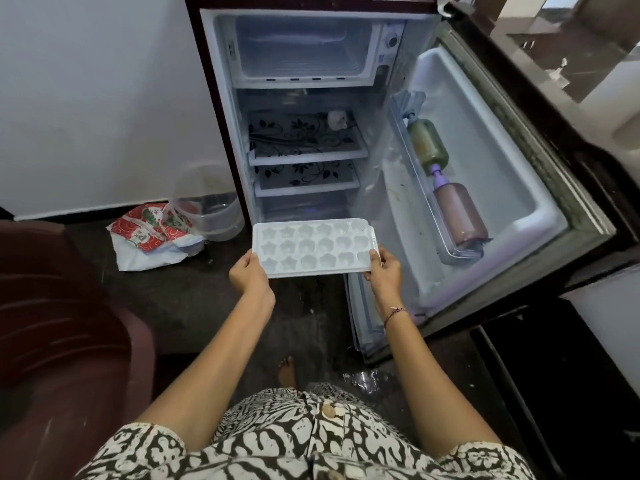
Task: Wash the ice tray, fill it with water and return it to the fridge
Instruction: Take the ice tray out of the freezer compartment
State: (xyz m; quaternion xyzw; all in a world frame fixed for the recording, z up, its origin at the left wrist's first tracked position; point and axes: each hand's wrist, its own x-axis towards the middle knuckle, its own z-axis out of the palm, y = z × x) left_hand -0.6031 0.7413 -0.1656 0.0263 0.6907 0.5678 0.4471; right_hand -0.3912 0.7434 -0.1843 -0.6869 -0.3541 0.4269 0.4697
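I hold a white ice tray (313,247) with star and flower shaped cells level in front of the open fridge (304,109). My left hand (247,273) grips its near left corner, thumb on top. My right hand (382,270) grips its near right corner. The tray hangs in the air below the lowest shelf, over the dark floor. The freezer box (304,51) at the top of the fridge stands open and looks empty. I cannot tell whether the cells hold water.
The fridge door (485,161) swings open to the right, with two bottles (446,181) in its rack. A clear plastic bucket (211,206) and a red-and-white bag (152,237) lie on the floor at left. A dark red chair (59,341) stands at left.
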